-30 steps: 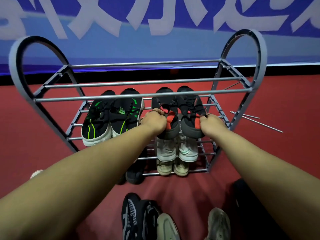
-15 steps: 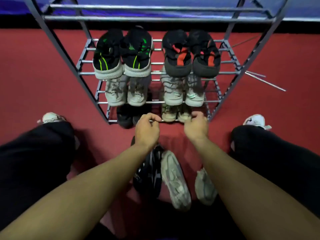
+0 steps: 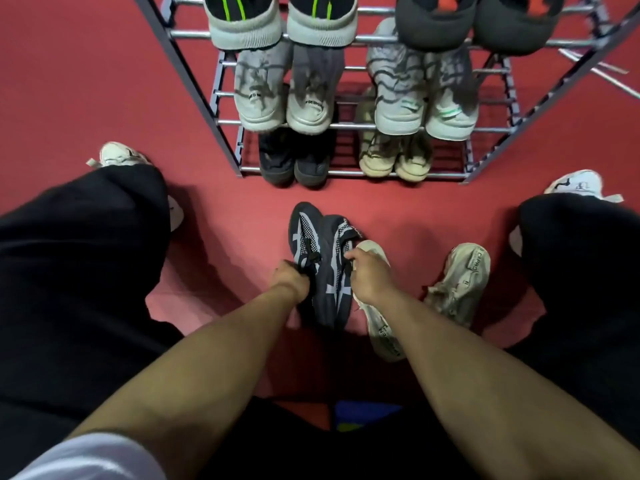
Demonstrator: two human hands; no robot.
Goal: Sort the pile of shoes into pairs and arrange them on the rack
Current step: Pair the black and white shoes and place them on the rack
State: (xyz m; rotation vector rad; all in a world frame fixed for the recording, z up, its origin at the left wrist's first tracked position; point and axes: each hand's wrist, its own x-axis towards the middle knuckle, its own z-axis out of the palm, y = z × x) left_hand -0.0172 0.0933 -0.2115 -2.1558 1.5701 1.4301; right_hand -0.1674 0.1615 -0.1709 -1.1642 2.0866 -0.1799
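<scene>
Two hands (image 3: 291,280) (image 3: 369,277) grip dark sneakers (image 3: 323,268) | beige shoes (image 3: 460,282) beside | rack (image 3: 346,174) ahead

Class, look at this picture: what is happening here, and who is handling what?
A person crouches before a shoe rack on a red floor. The left hand and right hand each grip one of two dark patterned shoes lying together on the floor. Two beige shoes lie beside them, not yet racked. The rack already holds pairs on every shelf in view.
</scene>
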